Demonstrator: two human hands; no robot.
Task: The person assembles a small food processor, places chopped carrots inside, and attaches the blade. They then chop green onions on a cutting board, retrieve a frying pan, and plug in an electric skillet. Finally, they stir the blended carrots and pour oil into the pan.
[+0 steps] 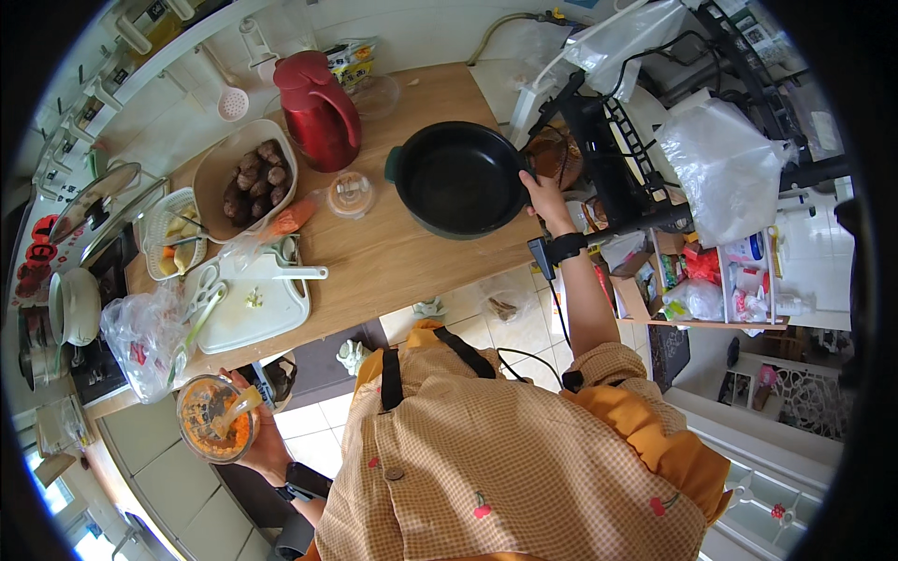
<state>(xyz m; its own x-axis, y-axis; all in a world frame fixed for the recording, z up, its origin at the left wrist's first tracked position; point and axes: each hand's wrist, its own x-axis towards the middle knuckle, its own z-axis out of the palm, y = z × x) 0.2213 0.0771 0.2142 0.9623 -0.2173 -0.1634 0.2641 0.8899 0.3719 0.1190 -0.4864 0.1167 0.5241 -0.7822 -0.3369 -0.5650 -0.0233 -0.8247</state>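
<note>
My left hand grips a clear bowl in front of the counter's left end. Orange minced food, apparently carrot, clings inside it, and a translucent yellowish utensil rests in it. On the wooden countertop, at its right end, stands a round black pan with a dark green outside. Its inside looks bare. My right hand holds the pan's right-hand handle, which the fingers mostly hide. A second, green handle sticks out on the pan's left side.
Behind lie a red thermos jug, a basin of brown tubers and a small lidded container. A white cutting board carries a knife and scissors. A black metal rack crowds the right side.
</note>
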